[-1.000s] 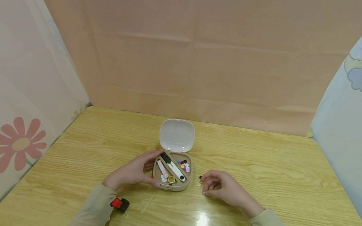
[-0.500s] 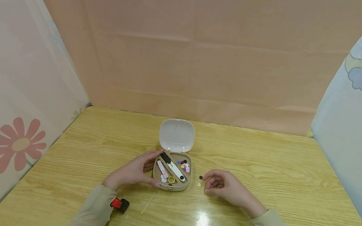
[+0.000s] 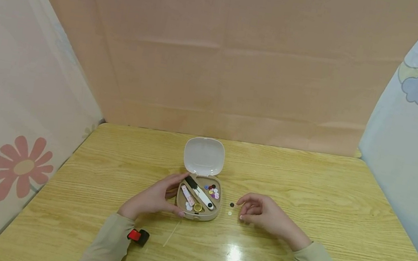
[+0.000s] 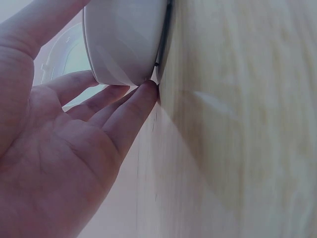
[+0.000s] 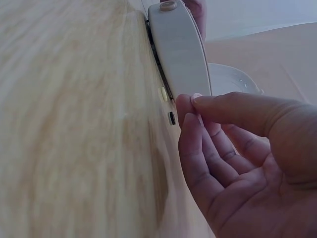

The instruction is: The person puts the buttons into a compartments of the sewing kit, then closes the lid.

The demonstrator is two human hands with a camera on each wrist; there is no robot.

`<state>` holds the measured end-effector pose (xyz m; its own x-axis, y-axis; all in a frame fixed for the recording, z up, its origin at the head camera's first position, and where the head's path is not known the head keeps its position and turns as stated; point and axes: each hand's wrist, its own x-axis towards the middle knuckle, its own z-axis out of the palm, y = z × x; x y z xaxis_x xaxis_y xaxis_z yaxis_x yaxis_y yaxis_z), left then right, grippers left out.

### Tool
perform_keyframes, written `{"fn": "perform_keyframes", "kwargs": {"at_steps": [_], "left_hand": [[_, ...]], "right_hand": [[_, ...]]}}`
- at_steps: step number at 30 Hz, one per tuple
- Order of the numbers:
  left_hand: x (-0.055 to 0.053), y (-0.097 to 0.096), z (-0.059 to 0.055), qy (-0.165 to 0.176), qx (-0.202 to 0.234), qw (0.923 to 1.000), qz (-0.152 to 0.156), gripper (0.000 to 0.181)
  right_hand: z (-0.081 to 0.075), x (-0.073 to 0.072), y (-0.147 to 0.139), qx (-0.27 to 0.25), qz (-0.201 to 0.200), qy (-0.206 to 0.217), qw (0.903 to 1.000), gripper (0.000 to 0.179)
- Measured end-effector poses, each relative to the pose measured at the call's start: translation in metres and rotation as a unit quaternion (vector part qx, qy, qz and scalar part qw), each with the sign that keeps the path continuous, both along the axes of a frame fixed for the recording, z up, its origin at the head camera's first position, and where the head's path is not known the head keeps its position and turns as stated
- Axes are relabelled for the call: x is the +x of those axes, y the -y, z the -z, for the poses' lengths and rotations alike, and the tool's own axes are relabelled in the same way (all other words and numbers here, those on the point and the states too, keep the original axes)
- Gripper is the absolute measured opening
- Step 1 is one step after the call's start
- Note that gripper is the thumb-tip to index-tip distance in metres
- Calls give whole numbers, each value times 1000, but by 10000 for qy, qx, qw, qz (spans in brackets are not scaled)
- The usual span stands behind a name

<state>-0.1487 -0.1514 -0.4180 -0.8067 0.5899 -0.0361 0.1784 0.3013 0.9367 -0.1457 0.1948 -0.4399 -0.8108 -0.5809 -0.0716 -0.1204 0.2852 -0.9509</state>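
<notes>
A beige sewing box (image 3: 198, 217) stands on the table, its translucent lid (image 3: 204, 156) raised. My left hand (image 3: 154, 197) holds the box at its left side, thumb at the front and fingers towards the back. The left wrist view shows fingertips against the box's wall (image 4: 126, 42). White thread snips (image 3: 201, 194), a small printed roll (image 3: 187, 195), a gold ring-shaped piece (image 3: 198, 207) and several coloured buttons (image 3: 215, 191) lie inside. My right hand (image 3: 267, 216), fingers loosely curled, hovers beside a black button (image 3: 232, 205) and a pale button (image 3: 230, 213) on the table. Nothing shows in its fingers.
A thin pale strip (image 3: 171, 234) lies on the wooden table (image 3: 141, 147) before the box. A peach backdrop (image 3: 219, 60) rises behind the table, with printed panels at both sides. Each wrist bears a black camera mount (image 3: 143, 237).
My right hand has drawn back slightly to the right, away from the black and pale buttons, so the black button now shows fully. My left hand and the box stay put.
</notes>
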Motion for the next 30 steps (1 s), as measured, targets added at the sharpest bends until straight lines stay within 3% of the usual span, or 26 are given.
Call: {"fn": "perform_keyframes", "kwargs": {"at_steps": [8,19,30], "left_hand": [[-8,5,24,-153,-81,9998,-92,105],[-8,6,25,-168,3,9998,-66,103],[-8,5,23,-156,-43,9998,-77,103]], "right_hand": [[-2,-3,-3,100,258,-143,9995,27],[-8,-10,-1,-612,627,608,9943,34],[-12,-22,5,-563,786,587,9936,38]]}}
